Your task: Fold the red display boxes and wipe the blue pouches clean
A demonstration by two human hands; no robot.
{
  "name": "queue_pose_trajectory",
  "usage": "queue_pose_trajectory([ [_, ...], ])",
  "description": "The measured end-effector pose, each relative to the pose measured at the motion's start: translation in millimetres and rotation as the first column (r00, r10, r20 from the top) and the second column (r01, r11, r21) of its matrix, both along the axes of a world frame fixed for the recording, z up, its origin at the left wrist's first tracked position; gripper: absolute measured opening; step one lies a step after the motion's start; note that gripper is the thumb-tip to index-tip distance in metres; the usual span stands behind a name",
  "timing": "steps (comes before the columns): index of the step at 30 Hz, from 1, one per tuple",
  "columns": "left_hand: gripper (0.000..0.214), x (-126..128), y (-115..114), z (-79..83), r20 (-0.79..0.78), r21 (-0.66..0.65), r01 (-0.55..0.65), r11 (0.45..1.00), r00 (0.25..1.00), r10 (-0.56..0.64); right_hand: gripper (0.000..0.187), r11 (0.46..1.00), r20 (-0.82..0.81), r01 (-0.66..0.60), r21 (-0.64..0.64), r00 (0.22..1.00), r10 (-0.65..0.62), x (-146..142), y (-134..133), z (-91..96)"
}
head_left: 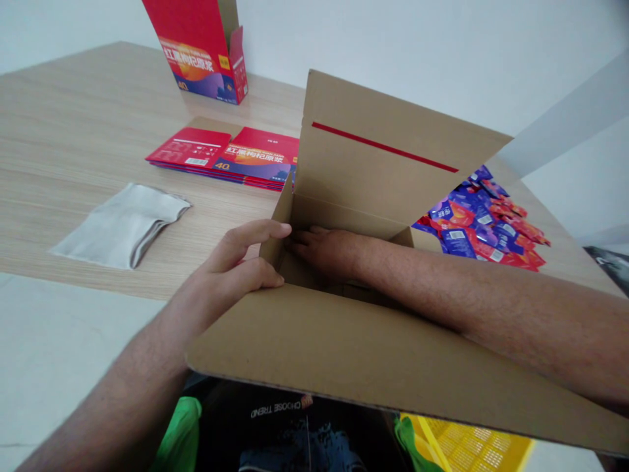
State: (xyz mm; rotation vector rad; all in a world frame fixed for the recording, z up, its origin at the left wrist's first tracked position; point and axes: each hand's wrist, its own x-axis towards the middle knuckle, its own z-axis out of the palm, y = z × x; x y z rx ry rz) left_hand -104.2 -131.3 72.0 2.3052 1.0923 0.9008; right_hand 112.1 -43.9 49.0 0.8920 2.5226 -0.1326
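Both bare arms reached out over the open cardboard box (344, 347), which sat at the near edge of the worktop (98, 111). The left hand (240, 259) came in from the near left, its fingers curled against the box's left wall. The right arm lay across the near flap, and the right hand (322, 250) reached down inside, its fingers pointing toward that same wall. The hands were close together with the cardboard around them, but I couldn't tell whether either one was clamped on it.

The tall far flap (383, 147) stood up with a red stripe along it. Beyond the box to the left lay a stack of flat red cartons (221, 157), printed with the Chinese words 红黑枸杞原浆 and a large "40". A standing red carton (199, 49) with the same print was near the far edge by the wall. A folded pale cloth (122, 226) lay on the left, with open worktop around it. Blue and red sachets (476, 226) were heaped to the right of the box. Below the near flap were the person's dark shirt (280, 410), its "CHOOSE TREND" lettering upside down, and a yellow crate (466, 446).
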Motion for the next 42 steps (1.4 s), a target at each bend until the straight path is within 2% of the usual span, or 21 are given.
queue_pose_trajectory([
  [2,0.012,1,-1,-0.7,0.013,0.015,-0.007,1.0,1.0,0.007,0.071,1.0,0.009,0.01,0.028,1.0,-0.01,2,-4,-0.1],
  [5,0.009,1,-2,-1.9,-0.012,0.026,-0.038,0.999,0.999,0.038,0.038,0.998,-0.016,0.007,0.063,1.0,-0.006,3,-12,0.3],
  [6,0.01,1,-2,-2.5,-0.025,0.027,-0.039,0.999,0.999,0.039,0.034,0.997,-0.032,-0.009,0.076,0.999,0.011,3,-14,0.8],
  [10,0.016,-3,1,-5.1,-0.026,0.054,0.012,0.998,1.0,-0.011,0.036,0.996,-0.045,-0.068,0.066,0.996,0.071,-2,-18,4.2],
  [14,0.014,-4,3,-4.8,-0.015,0.041,0.055,0.998,0.998,-0.055,0.042,0.998,-0.015,-0.055,0.006,0.998,0.055,-4,-15,3.4],
  [18,0.013,-3,2,-0.7,-0.031,0.01,0.036,0.999,0.999,-0.036,0.049,0.998,0.0,-0.057,-0.004,0.998,0.057,5,-18,1.1],
  [21,0.01,-3,1,2.2,-0.03,0.008,0.043,0.999,0.999,-0.043,0.052,0.996,0.036,-0.042,-0.076,0.998,0.045,18,-24,4.5],
  [23,0.011,-3,0,2.9,-0.027,0.029,0.056,0.998,0.998,-0.055,0.055,0.992,0.045,-0.004,-0.128,0.999,0.009,30,-30,9.0],
  [27,0.011,-2,-2,1.6,-0.032,0.047,0.034,0.998,0.999,-0.033,0.053,0.987,0.041,0.107,-0.118,0.994,-0.103,60,-48,17.1],
  [30,0.012,0,-2,-0.7,-0.038,0.046,0.064,0.997,0.997,-0.062,0.057,0.962,0.036,0.223,-0.156,0.975,-0.22,72,-63,20.6],
  [33,0.011,0,-2,-2.7,-0.039,0.036,0.091,0.995,0.995,-0.09,0.065,0.919,0.103,0.326,-0.223,0.945,-0.311,69,-71,26.6],
  [38,0.017,2,-4,-4.2,-0.054,0.082,0.02,0.996,0.998,-0.016,0.065,0.86,0.279,0.413,-0.301,0.9,-0.334,55,-69,45.1],
  [42,0.017,5,-8,-3.9,-0.05,0.104,-0.008,0.995,0.999,0.013,0.06,0.853,0.33,0.454,-0.257,0.871,-0.364,51,-66,51.8],
])
